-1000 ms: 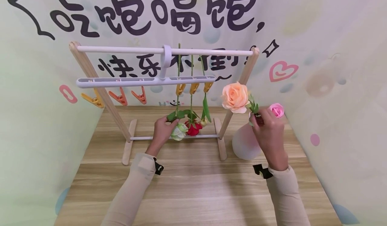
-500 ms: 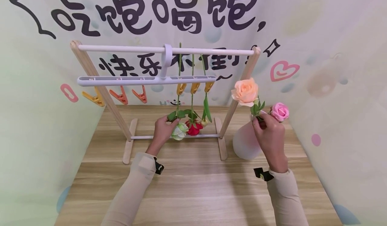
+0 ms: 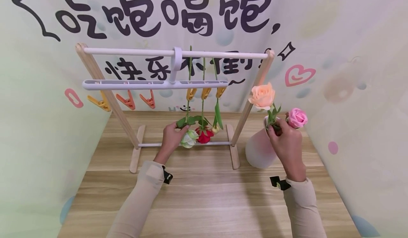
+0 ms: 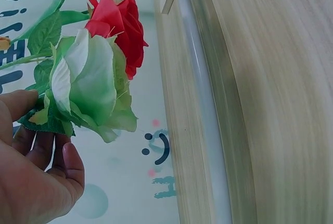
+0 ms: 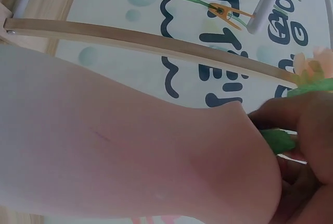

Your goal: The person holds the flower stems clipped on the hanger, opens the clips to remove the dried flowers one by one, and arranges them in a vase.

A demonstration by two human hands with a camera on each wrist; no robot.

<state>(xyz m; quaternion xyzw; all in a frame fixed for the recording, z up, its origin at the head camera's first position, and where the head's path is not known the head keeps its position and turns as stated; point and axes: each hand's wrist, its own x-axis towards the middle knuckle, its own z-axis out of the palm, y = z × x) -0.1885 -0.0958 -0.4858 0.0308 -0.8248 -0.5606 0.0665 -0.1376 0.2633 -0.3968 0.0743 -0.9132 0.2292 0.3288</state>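
My right hand (image 3: 287,142) pinches the leafy stem of a peach rose (image 3: 262,96) at the mouth of a pinkish-white vase (image 3: 259,151). The bloom stands above the rim; the lower stem is hidden. A pink rose (image 3: 297,118) shows just beyond that hand. In the right wrist view, the vase (image 5: 130,146) fills the foreground, with fingers bent at its mouth. At the rack, my left hand (image 3: 172,137) pinches the leaves of an upside-down green-white rose (image 4: 88,83) close to its bloom. Beside it hang a red rose (image 3: 204,135) and a small pale bud (image 3: 215,129).
A lilac clip hanger (image 3: 137,86) hooks over the top bar of a wooden rack (image 3: 245,124). Yellow clips (image 3: 205,93) hold the three hanging stems. On the left, orange clips (image 3: 126,101) and a yellow clip (image 3: 100,103) dangle without flowers. A printed wall backs the wooden table (image 3: 204,202).
My right hand has carried the peach rose right and slightly down, its stem now at the vase mouth. The pink rose has shifted a little right. My left hand has stayed put.
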